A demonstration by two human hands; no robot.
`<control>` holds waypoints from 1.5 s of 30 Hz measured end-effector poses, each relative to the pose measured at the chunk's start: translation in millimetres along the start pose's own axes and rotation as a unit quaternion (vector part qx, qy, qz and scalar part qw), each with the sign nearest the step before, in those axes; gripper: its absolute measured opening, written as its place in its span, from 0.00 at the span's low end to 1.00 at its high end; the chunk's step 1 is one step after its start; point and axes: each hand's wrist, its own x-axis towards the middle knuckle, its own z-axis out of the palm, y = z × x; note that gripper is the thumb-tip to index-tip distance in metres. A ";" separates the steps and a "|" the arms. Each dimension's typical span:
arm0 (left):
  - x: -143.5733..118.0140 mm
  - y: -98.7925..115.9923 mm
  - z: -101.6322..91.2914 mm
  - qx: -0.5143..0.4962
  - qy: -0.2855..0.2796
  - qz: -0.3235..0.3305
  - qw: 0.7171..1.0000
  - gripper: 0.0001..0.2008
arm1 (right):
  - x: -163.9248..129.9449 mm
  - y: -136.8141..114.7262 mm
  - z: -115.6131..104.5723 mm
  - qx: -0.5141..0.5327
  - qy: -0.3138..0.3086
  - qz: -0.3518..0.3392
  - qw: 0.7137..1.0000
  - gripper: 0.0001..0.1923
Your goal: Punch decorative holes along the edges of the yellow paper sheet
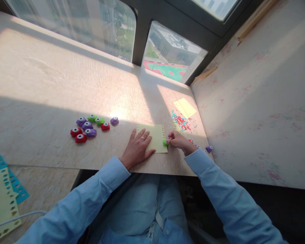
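Note:
A pale yellow sheet of paper (158, 134) lies on the table in front of me, with small punched holes down its left and right edges. My left hand (138, 148) rests flat on the sheet, fingers spread, a ring on one finger. At the paper's right edge sits a small green paper punch (165, 142), pinched in the fingers of my right hand (180, 140). The punch overlaps that edge below the line of holes; its underside is hidden. Red and purple punches (208, 148) stand beyond my right wrist, partly covered by it.
Several purple, red and green punches (86, 125) are grouped to the left. Red and blue paper bits (182, 122) lie scattered near another yellow sheet (185, 107). Punched yellow (0, 200) and blue (19, 189) sheets and a white cable (20, 216) are lower left. A wall (256, 118) bounds the right.

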 end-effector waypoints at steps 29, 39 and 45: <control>-0.2 -1.7 -1.5 0.005 -0.004 0.004 1.000 0.24 | -28.0 9.3 7.9 -0.084 0.076 -0.177 0.978 0.16; 0.4 -2.8 -0.7 0.008 0.001 0.008 1.000 0.24 | -27.3 23.9 -29.0 -0.129 0.165 -0.197 0.958 0.12; 0.6 -4.8 1.9 0.000 0.011 0.006 1.000 0.22 | -33.5 36.4 -58.5 -0.094 0.181 -0.163 0.965 0.11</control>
